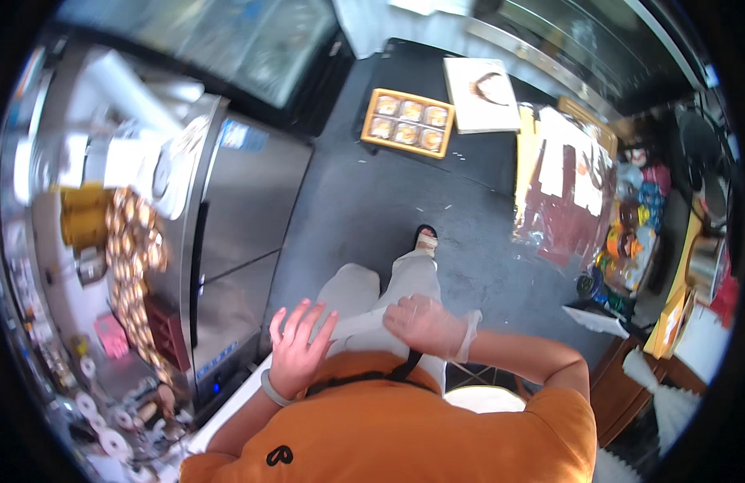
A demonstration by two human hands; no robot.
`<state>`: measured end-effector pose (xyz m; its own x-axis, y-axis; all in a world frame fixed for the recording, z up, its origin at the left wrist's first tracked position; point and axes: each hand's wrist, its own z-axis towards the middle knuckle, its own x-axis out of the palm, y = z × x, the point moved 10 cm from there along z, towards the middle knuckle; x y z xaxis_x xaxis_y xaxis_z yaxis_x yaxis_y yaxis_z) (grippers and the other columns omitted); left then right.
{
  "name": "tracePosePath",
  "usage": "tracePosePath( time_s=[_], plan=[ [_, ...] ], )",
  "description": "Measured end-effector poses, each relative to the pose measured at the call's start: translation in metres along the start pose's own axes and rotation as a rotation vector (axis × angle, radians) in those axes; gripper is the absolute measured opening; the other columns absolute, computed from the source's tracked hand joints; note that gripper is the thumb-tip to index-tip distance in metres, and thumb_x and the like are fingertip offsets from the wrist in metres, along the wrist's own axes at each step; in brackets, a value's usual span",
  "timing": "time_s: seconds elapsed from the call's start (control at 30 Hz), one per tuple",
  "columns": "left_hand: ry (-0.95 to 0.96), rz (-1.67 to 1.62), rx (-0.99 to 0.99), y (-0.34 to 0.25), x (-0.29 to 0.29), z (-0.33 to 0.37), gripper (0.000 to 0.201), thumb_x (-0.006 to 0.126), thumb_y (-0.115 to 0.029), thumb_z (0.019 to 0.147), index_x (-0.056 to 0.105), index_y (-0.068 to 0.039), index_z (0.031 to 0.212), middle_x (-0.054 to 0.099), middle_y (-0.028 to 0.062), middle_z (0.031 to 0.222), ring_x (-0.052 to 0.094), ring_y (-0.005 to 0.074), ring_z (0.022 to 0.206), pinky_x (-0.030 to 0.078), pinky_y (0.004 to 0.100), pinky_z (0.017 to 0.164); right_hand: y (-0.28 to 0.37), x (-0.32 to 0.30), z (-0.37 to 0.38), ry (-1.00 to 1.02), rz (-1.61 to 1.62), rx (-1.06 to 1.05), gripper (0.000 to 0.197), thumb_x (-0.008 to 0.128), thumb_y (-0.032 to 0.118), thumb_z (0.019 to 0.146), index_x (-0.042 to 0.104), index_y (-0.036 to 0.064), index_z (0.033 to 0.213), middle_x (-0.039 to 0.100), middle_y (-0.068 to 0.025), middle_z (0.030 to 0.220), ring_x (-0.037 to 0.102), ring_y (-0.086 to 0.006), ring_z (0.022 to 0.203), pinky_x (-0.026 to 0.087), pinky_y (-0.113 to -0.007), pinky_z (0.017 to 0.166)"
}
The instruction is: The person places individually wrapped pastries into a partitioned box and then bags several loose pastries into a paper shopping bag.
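Note:
In front of my waist, my left hand [300,342] is raised bare, its fingers spread and holding nothing. A pale band [274,390] circles that wrist. To its right, my right hand [425,324] wears a thin clear plastic glove [471,334] with a loose cuff at the wrist. Its fingers are curled in; whatever may be inside them is hidden. A pale strip [358,324] runs between the two hands, and I cannot tell whether it is thin plastic or a fold of my light trousers.
Ahead, a yellow-edged box [408,122] with several round pastries lies beside a white flat box [482,95]. Right of these are plastic-wrapped brown packages [561,217] and colourful items [630,229]. A steel cabinet [251,217] stands left, near many gold-wrapped pieces [131,266]. A round white seat [485,399] is behind.

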<state>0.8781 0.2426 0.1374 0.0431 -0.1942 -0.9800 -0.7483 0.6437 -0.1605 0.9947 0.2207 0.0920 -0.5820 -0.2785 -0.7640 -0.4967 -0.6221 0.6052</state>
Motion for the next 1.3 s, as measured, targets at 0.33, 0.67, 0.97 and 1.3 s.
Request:
tracePosePath(
  time_s=[0.33, 0.67, 0.97, 1.3],
  plan=[
    [-0.17, -0.436, -0.31, 0.104, -0.024, -0.276, 0.016, 0.065, -0.012, 0.068, 0.056, -0.004, 0.079, 0.054, 0.0075, 0.075, 0.056, 0.0257, 0.072, 0.047, 0.0348, 0.061, 0.204, 0.137, 0.13, 0.647, 0.125, -0.274, 0.02, 0.06, 0.012, 0.074, 0.06, 0.0048, 0.092, 0.057, -0.0101, 0.077, 0.062, -0.0281, 0.074, 0.052, -0.037, 0.061],
    [0.128, -1.128, -0.948, 0.204, 0.073, -0.41, 0.024, 0.044, -0.028, 0.098, 0.047, -0.004, 0.096, 0.06, 0.0167, 0.07, 0.06, 0.0392, 0.071, 0.045, 0.0459, 0.065, 0.249, 0.294, 0.235, 1.372, 0.552, 0.344, 0.017, 0.062, 0.005, 0.087, 0.061, 0.0035, 0.104, 0.057, -0.0055, 0.078, 0.058, -0.0169, 0.064, 0.049, -0.031, 0.063],
    [-0.424, -0.644, -0.92, 0.298, 0.028, -0.446, 0.033, 0.062, -0.016, 0.086, 0.051, -0.003, 0.114, 0.058, 0.0114, 0.102, 0.054, 0.0313, 0.092, 0.046, 0.0388, 0.079, 0.326, 0.327, 0.365, 1.132, 0.082, -0.999, 0.014, 0.06, 0.016, 0.085, 0.061, 0.0058, 0.094, 0.058, -0.0102, 0.08, 0.062, -0.0281, 0.077, 0.05, -0.037, 0.069],
    [-0.36, -0.645, -1.171, 0.348, 0.006, -0.472, 0.046, 0.062, -0.004, 0.074, 0.051, 0.002, 0.118, 0.064, 0.0147, 0.099, 0.065, 0.0303, 0.08, 0.054, 0.0357, 0.065, 0.36, 0.384, 0.445, 1.309, -0.078, -1.133, 0.008, 0.054, 0.008, 0.082, 0.052, 0.0061, 0.09, 0.062, -0.0089, 0.08, 0.065, -0.0258, 0.08, 0.051, -0.036, 0.065]
  ],
)
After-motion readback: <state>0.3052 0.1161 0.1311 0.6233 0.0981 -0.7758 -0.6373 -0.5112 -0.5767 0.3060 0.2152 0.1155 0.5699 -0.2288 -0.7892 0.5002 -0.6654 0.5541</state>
